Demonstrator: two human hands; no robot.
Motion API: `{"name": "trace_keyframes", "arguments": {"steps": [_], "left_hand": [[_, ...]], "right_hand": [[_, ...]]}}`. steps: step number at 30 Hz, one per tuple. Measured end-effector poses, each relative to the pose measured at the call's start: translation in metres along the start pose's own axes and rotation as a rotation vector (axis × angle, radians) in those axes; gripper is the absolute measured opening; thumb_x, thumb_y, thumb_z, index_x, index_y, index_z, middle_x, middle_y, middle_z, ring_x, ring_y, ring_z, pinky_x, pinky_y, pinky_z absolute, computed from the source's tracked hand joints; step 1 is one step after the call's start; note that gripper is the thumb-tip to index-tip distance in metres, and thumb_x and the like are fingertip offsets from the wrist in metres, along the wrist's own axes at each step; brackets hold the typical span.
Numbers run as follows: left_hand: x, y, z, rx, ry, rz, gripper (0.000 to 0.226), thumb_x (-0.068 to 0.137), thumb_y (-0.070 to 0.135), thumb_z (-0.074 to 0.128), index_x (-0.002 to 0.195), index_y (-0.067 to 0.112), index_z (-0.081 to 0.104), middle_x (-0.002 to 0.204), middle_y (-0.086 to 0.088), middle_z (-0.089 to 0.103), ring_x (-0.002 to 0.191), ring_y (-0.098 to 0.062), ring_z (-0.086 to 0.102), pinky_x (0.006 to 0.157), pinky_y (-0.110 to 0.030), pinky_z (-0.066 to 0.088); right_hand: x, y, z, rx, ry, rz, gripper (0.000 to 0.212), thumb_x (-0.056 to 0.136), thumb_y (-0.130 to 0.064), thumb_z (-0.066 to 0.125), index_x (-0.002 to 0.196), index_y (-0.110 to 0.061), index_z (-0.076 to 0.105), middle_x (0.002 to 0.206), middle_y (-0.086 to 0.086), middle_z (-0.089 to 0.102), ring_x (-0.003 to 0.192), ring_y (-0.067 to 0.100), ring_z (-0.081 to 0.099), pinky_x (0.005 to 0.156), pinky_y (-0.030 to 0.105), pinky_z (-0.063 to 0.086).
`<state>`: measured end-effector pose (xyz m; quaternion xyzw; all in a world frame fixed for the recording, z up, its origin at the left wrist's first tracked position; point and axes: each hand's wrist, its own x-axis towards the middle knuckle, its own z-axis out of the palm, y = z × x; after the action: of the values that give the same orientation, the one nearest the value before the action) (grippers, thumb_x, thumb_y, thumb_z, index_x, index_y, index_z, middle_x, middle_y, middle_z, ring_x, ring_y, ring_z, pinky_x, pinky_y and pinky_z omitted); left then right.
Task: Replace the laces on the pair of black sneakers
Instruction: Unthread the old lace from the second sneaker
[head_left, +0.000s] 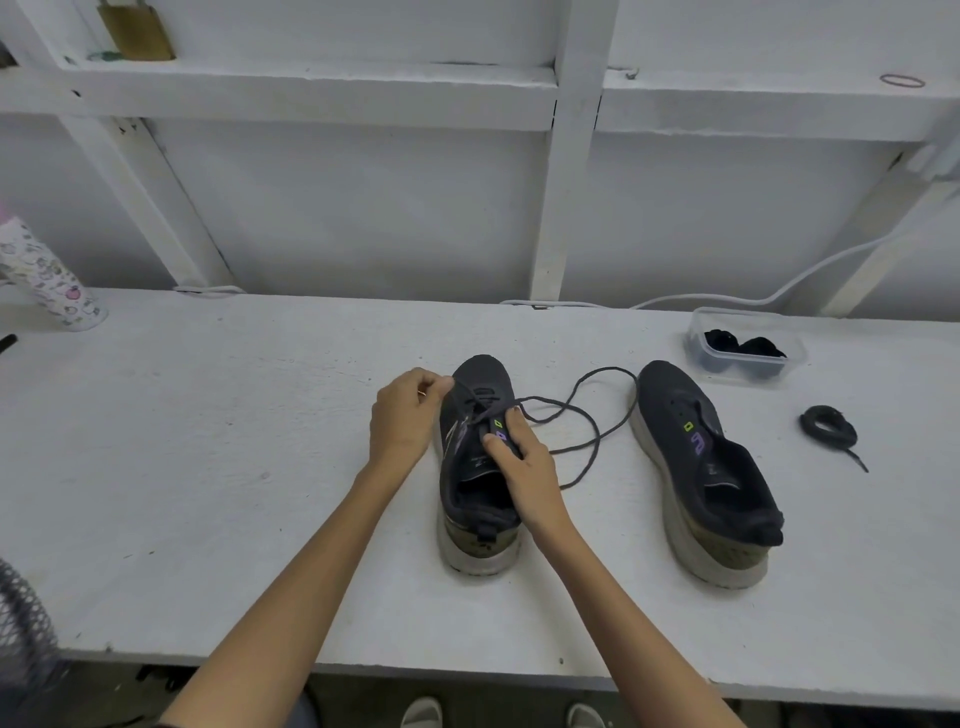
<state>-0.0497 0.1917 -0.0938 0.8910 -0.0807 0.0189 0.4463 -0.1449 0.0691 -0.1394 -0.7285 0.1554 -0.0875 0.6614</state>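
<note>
While both hands work at the first sneaker (475, 467) in the middle of the white counter (208, 467), its loose lace (587, 415) trails in wide loops across the surface to the second sneaker (706, 467). That one stands unlaced just to the right, toe toward the wall. Farther right, a coiled black lace (828, 428) lies alone. A clear plastic tub (743, 348) of dark bundles sits by the wall below a white cable (779, 296), and a patterned tumbler (47, 275) stands far left.

The left hand (405, 415) has its grip closed in a pinch on the loose lace beside the toe. The right hand (524, 457) clasps the first sneaker's upper, thumb on the tongue and fingers over the eyelet row.

Both sneakers have black knit uppers, thick off-white soles, olive heels, and green and purple side tabs. The counter is matte and scuffed.
</note>
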Motion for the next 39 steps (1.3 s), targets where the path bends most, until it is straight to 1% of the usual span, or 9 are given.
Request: {"name": "trace_keyframes", "arguments": {"steps": [3,6,12,18,24,30,34,36,39], "left_hand": [[-0.015,-0.001,0.006,-0.004,-0.107,-0.02,0.034,0.088,0.052,0.062,0.085,0.019,0.068,0.079,0.007,0.067,0.073,-0.01,0.06,0.064,-0.021,0.042],[-0.02,-0.006,0.01,0.037,-0.159,0.02,0.027,0.086,0.042,0.069,0.08,0.016,0.069,0.075,0.005,0.067,0.072,-0.012,0.061,0.061,-0.017,0.042],[-0.004,-0.001,-0.002,-0.293,0.157,-0.161,0.025,0.09,0.038,0.066,0.083,0.014,0.068,0.068,0.003,0.062,0.063,-0.012,0.056,0.072,-0.036,0.052],[-0.021,-0.005,0.008,-0.111,-0.152,-0.069,0.019,0.082,0.034,0.076,0.076,0.017,0.07,0.066,0.01,0.064,0.062,-0.006,0.057,0.062,-0.021,0.043],[0.0,0.001,-0.015,-0.39,0.199,-0.193,0.023,0.09,0.029,0.067,0.079,0.008,0.065,0.065,-0.001,0.059,0.057,-0.015,0.051,0.064,-0.033,0.047],[-0.014,-0.005,-0.002,-0.188,-0.246,-0.131,0.021,0.082,0.034,0.076,0.074,0.015,0.071,0.062,0.006,0.062,0.049,0.0,0.051,0.058,-0.023,0.045],[-0.004,-0.001,-0.005,-0.239,0.019,-0.138,0.025,0.089,0.028,0.069,0.069,0.014,0.062,0.06,0.005,0.058,0.051,-0.011,0.049,0.064,-0.028,0.044],[0.003,0.0,-0.01,-0.363,0.174,-0.2,0.027,0.091,0.03,0.066,0.073,0.012,0.061,0.065,0.002,0.059,0.053,-0.014,0.05,0.065,-0.031,0.046],[-0.003,0.001,-0.008,-0.357,0.041,-0.203,0.027,0.089,0.037,0.067,0.073,0.015,0.063,0.067,0.001,0.061,0.057,-0.015,0.052,0.066,-0.031,0.048]], "right_hand": [[0.001,0.002,0.002,-0.003,0.011,0.013,0.062,0.082,-0.05,0.055,0.137,-0.021,0.052,0.144,0.011,0.05,0.136,0.028,0.043,0.113,0.051,0.036],[0.001,0.002,0.002,-0.006,0.016,0.031,0.065,0.08,-0.051,0.055,0.138,-0.022,0.051,0.145,0.011,0.049,0.138,0.027,0.042,0.113,0.051,0.035],[-0.001,-0.001,0.001,0.012,0.028,0.044,0.074,0.077,-0.053,0.056,0.142,-0.018,0.05,0.148,0.003,0.047,0.14,0.019,0.04,0.117,0.046,0.032],[-0.003,-0.002,0.003,0.016,0.034,0.053,0.065,0.079,-0.051,0.058,0.136,-0.021,0.053,0.142,0.004,0.052,0.137,0.025,0.044,0.113,0.051,0.036],[-0.003,-0.006,-0.003,0.024,0.013,-0.01,0.028,0.082,-0.039,0.057,0.106,-0.028,0.053,0.112,-0.009,0.054,0.107,0.013,0.053,0.103,0.04,0.043],[-0.005,-0.008,-0.005,0.003,0.012,-0.027,0.011,0.094,-0.016,0.058,0.102,-0.024,0.057,0.101,-0.007,0.06,0.092,0.007,0.056,0.086,0.024,0.045],[-0.006,-0.009,-0.006,-0.016,0.012,0.019,0.01,0.093,-0.019,0.059,0.1,-0.026,0.058,0.103,-0.007,0.06,0.096,0.009,0.056,0.087,0.025,0.045],[-0.007,-0.012,-0.004,-0.035,0.02,0.051,0.026,0.086,-0.037,0.06,0.108,-0.023,0.059,0.116,-0.001,0.061,0.111,0.015,0.056,0.101,0.038,0.045],[-0.009,-0.014,0.0,-0.033,0.025,0.071,0.058,0.077,-0.049,0.057,0.124,-0.015,0.057,0.131,0.008,0.057,0.126,0.025,0.052,0.111,0.051,0.038]]}}
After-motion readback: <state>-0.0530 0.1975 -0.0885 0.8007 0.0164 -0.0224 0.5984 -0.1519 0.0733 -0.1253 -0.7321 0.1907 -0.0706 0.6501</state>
